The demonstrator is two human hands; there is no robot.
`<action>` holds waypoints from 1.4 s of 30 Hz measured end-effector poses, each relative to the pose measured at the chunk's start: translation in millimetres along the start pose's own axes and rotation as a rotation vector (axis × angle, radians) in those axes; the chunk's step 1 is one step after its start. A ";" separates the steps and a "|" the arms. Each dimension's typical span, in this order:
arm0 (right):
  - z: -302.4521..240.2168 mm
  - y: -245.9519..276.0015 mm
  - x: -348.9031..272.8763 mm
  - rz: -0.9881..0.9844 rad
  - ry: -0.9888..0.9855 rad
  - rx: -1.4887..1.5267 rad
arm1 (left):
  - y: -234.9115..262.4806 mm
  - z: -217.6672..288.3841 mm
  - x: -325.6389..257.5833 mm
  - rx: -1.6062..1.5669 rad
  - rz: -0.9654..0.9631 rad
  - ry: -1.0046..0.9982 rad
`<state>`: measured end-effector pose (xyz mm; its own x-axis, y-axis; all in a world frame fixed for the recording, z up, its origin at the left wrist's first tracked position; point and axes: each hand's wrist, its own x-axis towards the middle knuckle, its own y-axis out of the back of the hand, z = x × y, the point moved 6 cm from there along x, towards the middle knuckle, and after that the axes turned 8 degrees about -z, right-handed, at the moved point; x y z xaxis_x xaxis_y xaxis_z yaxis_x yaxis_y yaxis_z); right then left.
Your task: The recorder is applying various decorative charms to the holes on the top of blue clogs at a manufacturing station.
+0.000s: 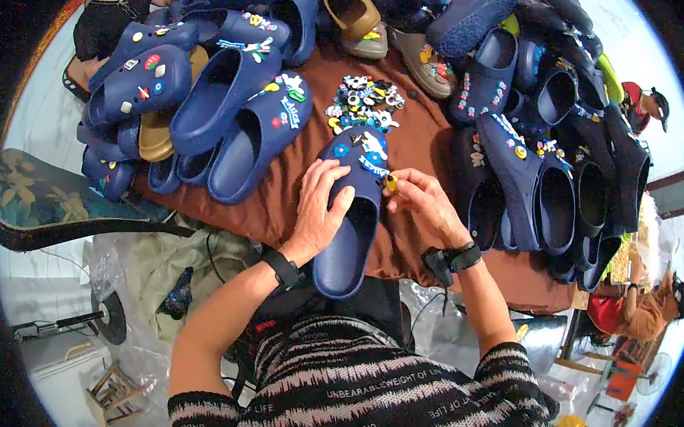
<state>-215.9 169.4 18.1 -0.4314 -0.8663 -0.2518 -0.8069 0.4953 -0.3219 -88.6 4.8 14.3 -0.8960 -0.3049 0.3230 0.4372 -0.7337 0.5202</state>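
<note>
A navy blue clog lies in front of me with its toe pointing away and its heel over the near table edge. Several charms sit on its upper, among them a blue flower and a white figure. My left hand rests over the clog's left side, fingers spread on the upper and thumb toward the opening. Between the thumb and fingers of my right hand is a small yellow and black shoe charm, held against the clog's right side. Beyond the toe lies a pile of loose charms.
A brown cloth covers the table. Decorated navy clogs are heaped at the left, and more clogs crowd the right. Tan clogs lie at the far side. A padded chair stands at the left; people are at the far right.
</note>
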 end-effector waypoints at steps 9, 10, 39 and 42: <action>-9.8 -2.5 -0.9 0.040 0.122 -0.461 | 0.1 0.3 0.2 0.012 0.002 -0.006; -11.8 -2.9 0.0 0.037 0.134 -0.498 | 0.1 1.0 0.7 0.014 0.002 -0.008; -22.5 -43.2 -7.9 0.140 0.323 -1.141 | -1.9 -2.1 0.4 -0.007 0.019 -0.005; -17.2 -30.5 -9.5 0.133 0.357 -0.939 | -1.5 -0.7 1.4 -0.001 0.009 -0.012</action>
<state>-194.2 161.4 46.0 -0.5122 -0.8525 0.1040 -0.6681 0.4716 0.5755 -90.6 5.0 13.4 -0.8912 -0.3036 0.3371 0.4447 -0.7318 0.5164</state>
